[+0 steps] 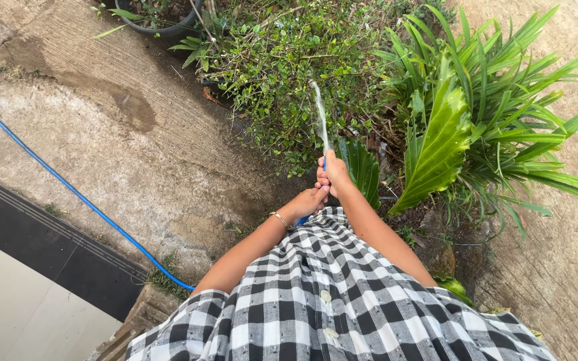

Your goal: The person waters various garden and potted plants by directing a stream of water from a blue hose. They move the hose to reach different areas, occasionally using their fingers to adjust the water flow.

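Head view: leafy shrub (289,73) at twelve o'clock, broad-leaved plant (483,120) at two. Blue hose (68,187) trails from nine toward centre, where right hand (334,175) grips its end, spraying water (320,117); left hand (310,199) clasps the hose just below.

The hose (81,197) is blue, smooth plastic or rubber with a slight sheen. The water jet (319,117) leaving its end is white and frothy. The ground (122,154) is rough concrete, matt and grainy, with darker damp patches and fine brushed lines. The step edging (41,247) is a dark, matt tile with ribbed grooves; beside it lies a pale floor tile (15,314), smooth and flat. The shirt (329,301) is woven cloth in a black-and-white check, matt, with pale buttons. The bracelet (279,219) on the left wrist looks like polished metal. The broad leaves (436,147) are waxy and semi-glossy; the shrub (282,60) has small, duller foliage.
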